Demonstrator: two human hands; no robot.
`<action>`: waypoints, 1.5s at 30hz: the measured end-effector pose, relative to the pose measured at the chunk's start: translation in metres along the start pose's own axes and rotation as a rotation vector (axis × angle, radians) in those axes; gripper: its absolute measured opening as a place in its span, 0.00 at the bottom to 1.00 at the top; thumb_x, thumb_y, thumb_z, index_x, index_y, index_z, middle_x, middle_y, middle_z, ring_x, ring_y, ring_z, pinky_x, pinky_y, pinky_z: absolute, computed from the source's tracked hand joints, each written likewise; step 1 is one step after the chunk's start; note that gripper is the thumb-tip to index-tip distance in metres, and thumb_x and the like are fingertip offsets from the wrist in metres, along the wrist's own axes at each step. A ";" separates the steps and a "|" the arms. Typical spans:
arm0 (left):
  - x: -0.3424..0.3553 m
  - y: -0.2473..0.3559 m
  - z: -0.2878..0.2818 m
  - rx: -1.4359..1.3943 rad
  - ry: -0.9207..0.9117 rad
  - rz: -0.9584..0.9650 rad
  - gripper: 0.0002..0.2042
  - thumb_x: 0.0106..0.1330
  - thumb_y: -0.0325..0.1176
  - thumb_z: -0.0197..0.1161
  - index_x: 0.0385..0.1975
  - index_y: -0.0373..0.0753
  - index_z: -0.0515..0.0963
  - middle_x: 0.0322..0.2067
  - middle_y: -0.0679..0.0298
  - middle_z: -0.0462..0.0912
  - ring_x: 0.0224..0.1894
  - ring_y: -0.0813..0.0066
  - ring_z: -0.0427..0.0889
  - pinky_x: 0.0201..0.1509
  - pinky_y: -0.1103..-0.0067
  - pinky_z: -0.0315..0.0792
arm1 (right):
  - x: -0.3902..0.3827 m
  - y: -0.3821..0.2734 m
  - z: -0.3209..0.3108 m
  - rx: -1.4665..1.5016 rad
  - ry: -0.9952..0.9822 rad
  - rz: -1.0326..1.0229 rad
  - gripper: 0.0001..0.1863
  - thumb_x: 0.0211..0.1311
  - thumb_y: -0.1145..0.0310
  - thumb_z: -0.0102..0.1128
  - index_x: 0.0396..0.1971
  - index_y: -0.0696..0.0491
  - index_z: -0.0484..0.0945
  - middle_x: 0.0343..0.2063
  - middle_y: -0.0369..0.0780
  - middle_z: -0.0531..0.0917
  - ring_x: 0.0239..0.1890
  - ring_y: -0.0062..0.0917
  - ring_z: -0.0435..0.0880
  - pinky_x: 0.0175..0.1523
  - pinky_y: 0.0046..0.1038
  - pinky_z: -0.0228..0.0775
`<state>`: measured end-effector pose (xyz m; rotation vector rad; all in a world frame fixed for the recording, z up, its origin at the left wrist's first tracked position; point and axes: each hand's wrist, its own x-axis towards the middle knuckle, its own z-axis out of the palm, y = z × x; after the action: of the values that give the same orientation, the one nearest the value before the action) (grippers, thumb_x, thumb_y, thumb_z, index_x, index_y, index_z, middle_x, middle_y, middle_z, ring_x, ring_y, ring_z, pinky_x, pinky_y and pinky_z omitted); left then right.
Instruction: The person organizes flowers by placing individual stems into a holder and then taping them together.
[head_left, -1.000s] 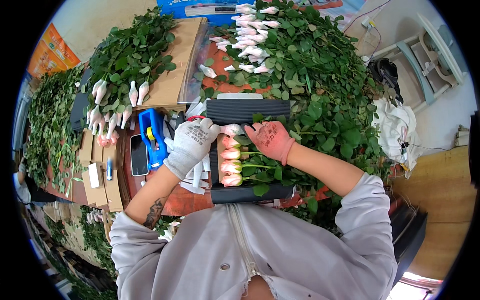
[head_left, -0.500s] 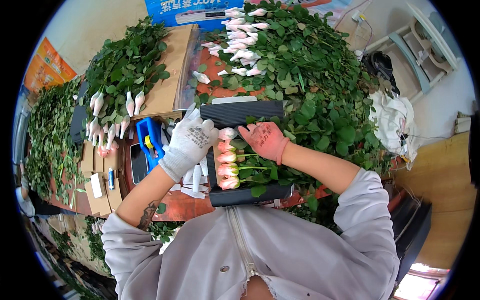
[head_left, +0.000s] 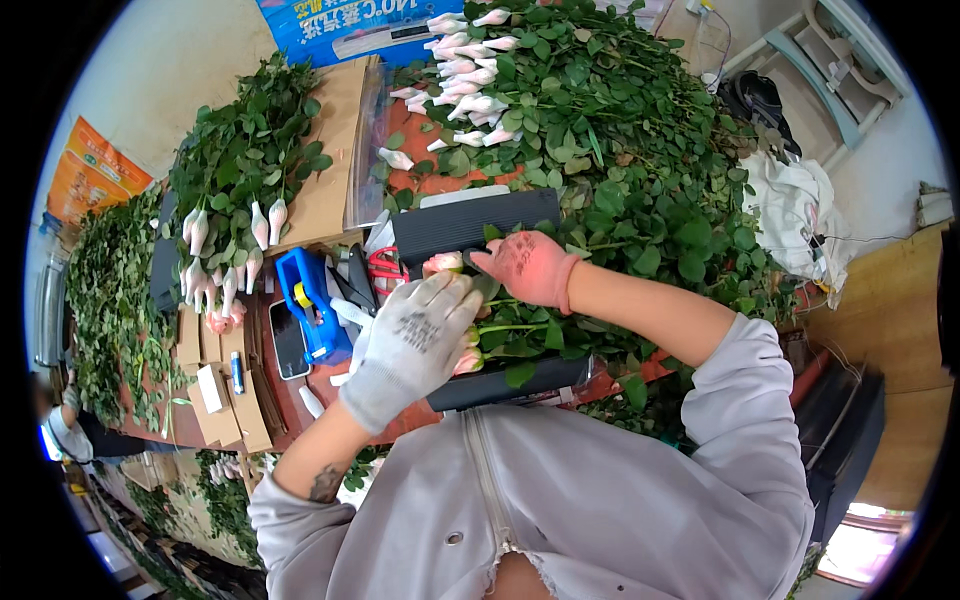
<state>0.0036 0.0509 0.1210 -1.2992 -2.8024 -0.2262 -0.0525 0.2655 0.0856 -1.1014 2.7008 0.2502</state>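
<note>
My left hand (head_left: 415, 335), in a white glove, lies over a row of pink roses with its fingers stretched and thumb apart. It hides most of the blooms. A pink rose (head_left: 443, 263) shows above its fingertips, and another rose (head_left: 468, 360) shows beside the palm. My right hand (head_left: 525, 270), in a pinkish-red glove, is closed at the top rose's stem; what its fingers hold is hidden. The roses lie between a black ridged piece (head_left: 478, 222) on the far side and a black bar (head_left: 510, 383) on the near side, stems pointing right.
Roses with white-sleeved heads (head_left: 465, 85) are heaped at the back, their foliage (head_left: 630, 160) spreading right. Another sleeved bunch (head_left: 245, 125) lies on cardboard at left. A blue tape dispenser (head_left: 315, 305), phone (head_left: 290, 340), red-handled scissors (head_left: 385, 268) and cardboard pieces (head_left: 225, 385) are left of my hands.
The top rose, whitish and seemingly sleeved before, now shows pink petals. My left hand has moved down and right over the row, its fingers straightening. The right hand stays near the same stem.
</note>
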 end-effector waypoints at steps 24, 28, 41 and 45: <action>-0.075 -0.016 0.033 -0.585 0.194 -0.354 0.11 0.52 0.27 0.60 0.36 0.36 0.80 0.28 0.60 0.79 0.32 0.62 0.78 0.37 0.68 0.69 | -0.038 -0.067 -0.023 0.285 -0.197 0.029 0.15 0.49 0.57 0.62 0.35 0.50 0.78 0.35 0.40 0.79 0.39 0.35 0.78 0.44 0.35 0.69; -0.071 -0.021 0.068 -0.677 0.202 -0.427 0.11 0.55 0.26 0.56 0.37 0.37 0.81 0.24 0.59 0.76 0.32 0.62 0.78 0.37 0.70 0.70 | -0.035 -0.066 -0.003 0.248 -0.031 -0.079 0.15 0.49 0.57 0.61 0.34 0.50 0.76 0.28 0.37 0.77 0.36 0.32 0.78 0.39 0.34 0.68; -0.073 -0.020 0.044 -0.527 0.161 -0.277 0.11 0.51 0.27 0.57 0.34 0.40 0.80 0.28 0.62 0.78 0.32 0.65 0.78 0.33 0.71 0.69 | -0.019 -0.069 -0.015 0.246 -0.153 -0.064 0.18 0.47 0.59 0.63 0.39 0.50 0.77 0.36 0.40 0.79 0.39 0.36 0.78 0.44 0.35 0.69; -0.070 0.022 0.050 -0.324 0.249 -0.188 0.13 0.50 0.35 0.59 0.36 0.46 0.79 0.39 0.73 0.79 0.33 0.76 0.75 0.33 0.74 0.69 | -0.023 -0.065 -0.011 0.412 -0.164 -0.019 0.22 0.47 0.58 0.65 0.44 0.48 0.77 0.43 0.41 0.78 0.46 0.35 0.76 0.51 0.35 0.66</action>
<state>0.0663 0.0194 0.0665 -0.9656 -2.7454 -0.8183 0.0076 0.2328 0.0977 -0.9355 2.4426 -0.2034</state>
